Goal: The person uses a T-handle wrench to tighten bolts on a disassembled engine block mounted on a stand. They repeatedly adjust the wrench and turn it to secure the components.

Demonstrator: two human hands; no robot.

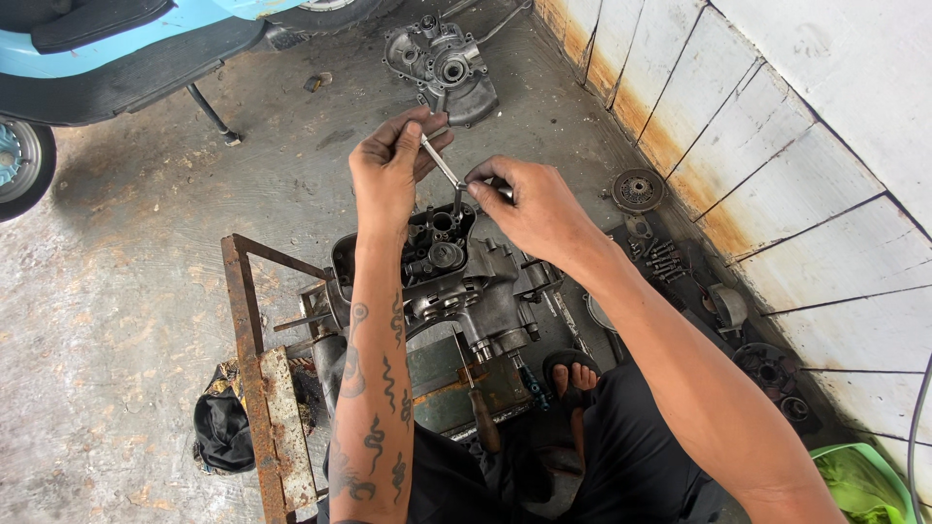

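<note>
- My left hand (390, 167) is closed around the upper end of a slim metal T-handle wrench (442, 167), fingers curled over its crossbar, thumb on the near side.
- My right hand (529, 209) pinches the lower part of the same wrench between thumb and fingertips, just where the shaft turns down toward the work.
- The wrench shaft runs at a slant from my left hand down to my right; its tip points into the top of the engine crankcase (456, 277) directly below both hands. Whether the tip is seated on a fastener I cannot tell; my right hand hides it.
- The crankcase is grey, oily cast metal, open-side up, with round bores showing. It sits on a rusty steel frame stand (254, 349).
- A second engine case half (445, 66) lies on the concrete floor (126, 291) beyond my hands, well apart from the stand.
- To the right, beside the white tiled wall (806, 126), a round toothed clutch part (638, 189) lies on the floor, with a cluster of loose bolts (663, 260) near it on a dark mat.
- A light-blue scooter (126, 39) stands at the upper left, its kickstand down.
- A black rag (221, 427) lies on the floor left of the stand.
- My sandalled foot (573, 376) rests below the crankcase.
- A green plastic tub (864, 480) shows at the lower right corner.
</note>
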